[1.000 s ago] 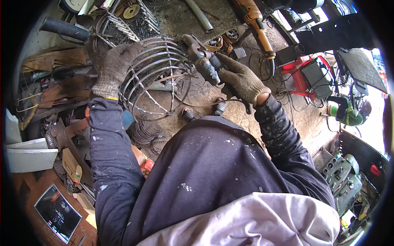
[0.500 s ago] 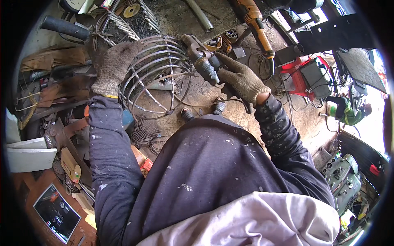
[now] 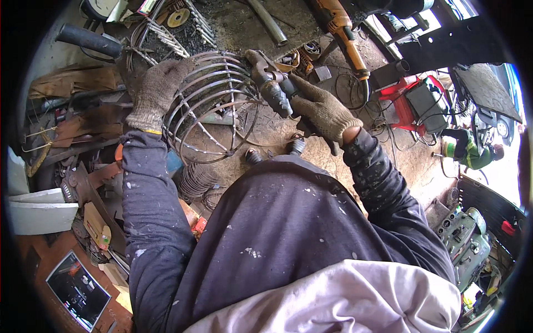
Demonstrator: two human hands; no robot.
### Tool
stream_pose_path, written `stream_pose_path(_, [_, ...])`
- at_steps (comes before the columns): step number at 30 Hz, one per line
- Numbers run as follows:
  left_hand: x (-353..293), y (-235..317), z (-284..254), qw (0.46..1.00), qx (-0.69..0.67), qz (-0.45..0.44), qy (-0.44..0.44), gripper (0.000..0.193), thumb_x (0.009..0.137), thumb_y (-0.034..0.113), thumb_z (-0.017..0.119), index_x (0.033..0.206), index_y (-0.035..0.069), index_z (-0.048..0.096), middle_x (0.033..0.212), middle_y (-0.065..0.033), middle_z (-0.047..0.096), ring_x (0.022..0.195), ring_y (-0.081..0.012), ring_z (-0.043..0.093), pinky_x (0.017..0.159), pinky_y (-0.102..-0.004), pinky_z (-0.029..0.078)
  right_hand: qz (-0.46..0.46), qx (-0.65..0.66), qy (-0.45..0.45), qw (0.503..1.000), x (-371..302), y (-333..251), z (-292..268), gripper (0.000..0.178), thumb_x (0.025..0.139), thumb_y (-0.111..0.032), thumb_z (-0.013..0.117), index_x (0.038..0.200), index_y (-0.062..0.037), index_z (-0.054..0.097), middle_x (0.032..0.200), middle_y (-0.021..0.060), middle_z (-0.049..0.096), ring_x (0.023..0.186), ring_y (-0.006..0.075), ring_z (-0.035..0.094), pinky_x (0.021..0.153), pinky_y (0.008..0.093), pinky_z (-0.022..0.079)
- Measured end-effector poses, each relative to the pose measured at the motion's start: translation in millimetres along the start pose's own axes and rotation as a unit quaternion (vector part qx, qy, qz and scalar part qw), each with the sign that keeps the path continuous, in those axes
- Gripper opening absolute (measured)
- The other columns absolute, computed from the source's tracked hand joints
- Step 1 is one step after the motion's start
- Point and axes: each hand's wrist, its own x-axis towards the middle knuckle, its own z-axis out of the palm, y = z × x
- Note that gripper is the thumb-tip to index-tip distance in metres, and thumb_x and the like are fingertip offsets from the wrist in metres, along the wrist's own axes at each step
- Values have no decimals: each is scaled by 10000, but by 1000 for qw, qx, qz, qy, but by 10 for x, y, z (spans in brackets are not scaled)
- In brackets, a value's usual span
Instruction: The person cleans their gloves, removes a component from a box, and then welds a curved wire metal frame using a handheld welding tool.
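A rounded cage of bent metal rods [image 3: 214, 100] hangs in front of me, its hoops crossed by textured ribs. At its upper left edge, my left hand [image 3: 158, 91], in a knitted work glove, is closed around the rods. Right of the cage stands a worn metal clamp [image 3: 272, 89], shaped like a vise, with rough, notched jaws. My right hand [image 3: 325, 108], also gloved, is closed against the clamp's dark right side; its fingertips are partly hidden. I cannot tell whether the cage touches the clamp.
An orange power tool [image 3: 344, 36] and a metal pipe [image 3: 266, 22] lie on the far bench. Right, a grey box [image 3: 427, 102] sits on a red stand among cables. Coiled wire [image 3: 197, 180] lies low left. A person [image 3: 477, 152] crouches at the far right.
My right hand has shifted slightly left. The thin curved strip below it shows less on its right side. My left hand has barely moved and keeps its hold on the cage.
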Motion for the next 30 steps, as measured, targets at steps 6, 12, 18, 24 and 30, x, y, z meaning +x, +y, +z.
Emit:
stream_pose_path(6, [2,-40,-7,1000,-1,-12,-7,515,926,494,658,1063,2,727,907,-73,707,843,-138,621,806,-309,493,40,48,-19,998,-13,-64,6,659,948,-315,597,1518,-64,381,1201,149,664,853,149,676,790,292,547])
stream_pose_path(12, [10,-5,-26,998,45,-41,-9,406,965,383,645,1122,15,715,995,-41,723,902,-102,637,839,-267,503,42,50,-2,998,-65,-144,28,638,952,-249,599,1528,-89,375,1093,118,681,732,100,665,669,252,554])
stream_pose_path(18, [5,8,-9,999,35,-29,0,399,973,381,638,1107,15,720,985,-37,726,892,-100,637,820,-266,504,52,112,32,992,-76,-186,27,631,960,-238,593,1538,-113,374,999,39,667,681,70,594,625,240,515])
stream_pose_path(24, [-29,146,-8,996,75,-46,-3,425,962,415,637,1095,20,724,976,-36,724,903,-102,633,833,-276,498,70,84,13,994,-83,-262,48,632,963,-254,591,1545,-146,370,1012,35,665,692,72,595,634,239,515])
stream_pose_path(30, [4,9,-27,997,61,-40,-5,429,959,418,639,1096,20,721,977,-44,722,902,-107,631,838,-280,497,45,62,-7,997,-44,-134,45,642,946,-264,604,1520,-74,387,1082,104,673,702,100,649,656,267,554])
